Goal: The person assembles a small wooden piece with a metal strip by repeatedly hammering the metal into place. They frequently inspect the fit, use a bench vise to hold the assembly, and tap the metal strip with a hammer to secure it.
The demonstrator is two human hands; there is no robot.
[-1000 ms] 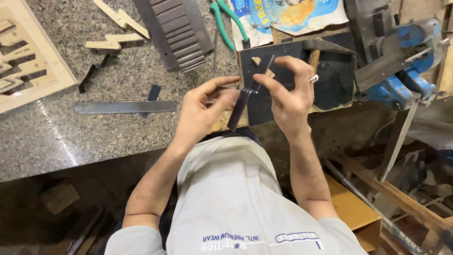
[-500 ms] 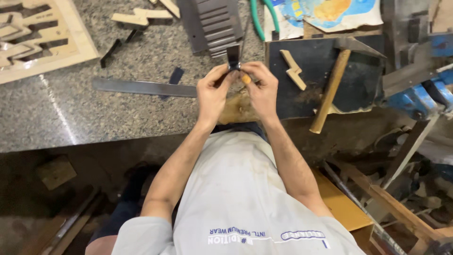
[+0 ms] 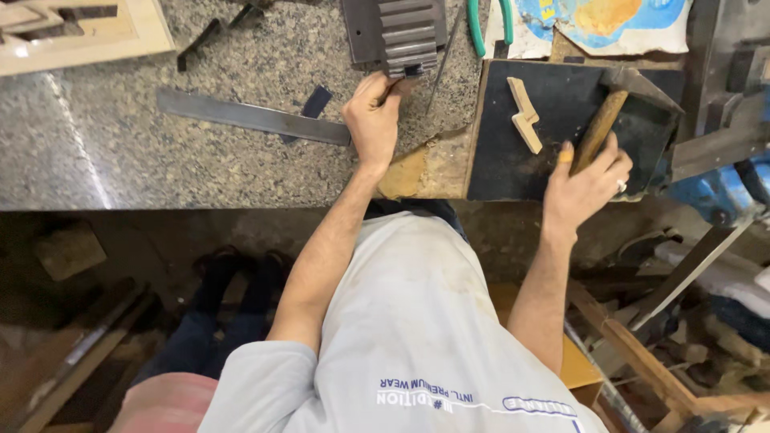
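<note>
At the bottom of the frame are the person's pale shirt and dark-trousered legs, above a cluttered floor of wooden offcuts at lower left and lower right.

Right of centre, the right hand (image 3: 584, 186) rests on the near edge of a black pad (image 3: 553, 152) and curls round the lower end of a wooden hammer handle (image 3: 597, 132). The fingers wrap the handle loosely and the thumb lies along its left side. The handle's long axis runs up and to the right from the hand, ending at the dark metal hammer head (image 3: 634, 82) near the pad's upper right corner. A zigzag wooden cut-out (image 3: 524, 114) lies on the pad just left of the handle, apart from it.

Left of that, at upper centre, the left hand (image 3: 371, 119) sits on the speckled granite worktop (image 3: 160, 168), fingers closed narrowly on a small dark piece at the lower edge of a ribbed dark metal block (image 3: 403, 34). What they pinch is too small to tell. A flat steel ruler (image 3: 249, 117) lies just left of this hand, its long axis running left to right.

Farther up, green-handled pliers (image 3: 491, 24) and a pale wooden fretwork panel (image 3: 80, 32) reach the top edge.
</note>
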